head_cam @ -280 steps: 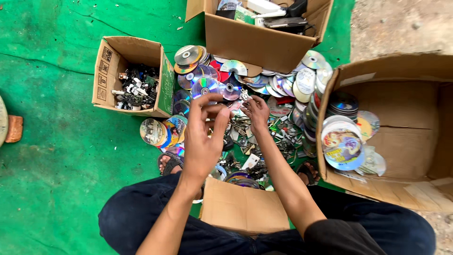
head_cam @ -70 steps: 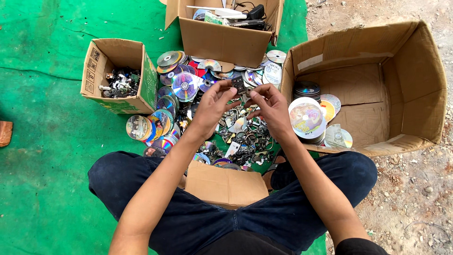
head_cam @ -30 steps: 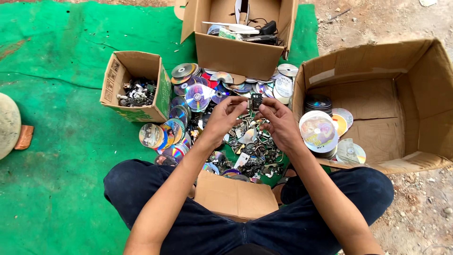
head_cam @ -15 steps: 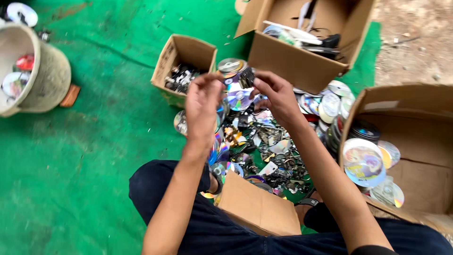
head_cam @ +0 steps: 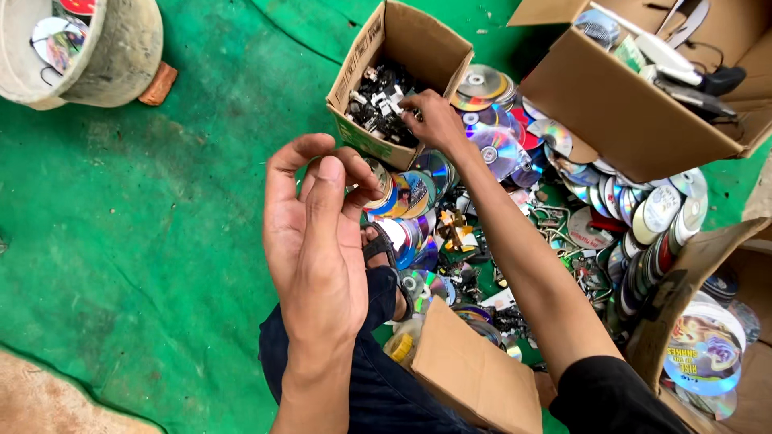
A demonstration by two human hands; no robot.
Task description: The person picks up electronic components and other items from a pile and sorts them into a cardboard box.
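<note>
Head cam: right hand [head_cam: 434, 120] pinched over small box [head_cam: 400, 76] of black parts, left hand [head_cam: 318, 233] curled loosely, nothing visible inside; drop needs aim.

Green mat [head_cam: 161, 265] on the left is wide open, only a bucket [head_cam: 121, 48] up in the corner. Right side's jammed w/ discs [head_cam: 498, 153] btwn the small box [head_cam: 418, 48], big box [head_cam: 627, 104] and a flap [head_cam: 474, 378].
</note>
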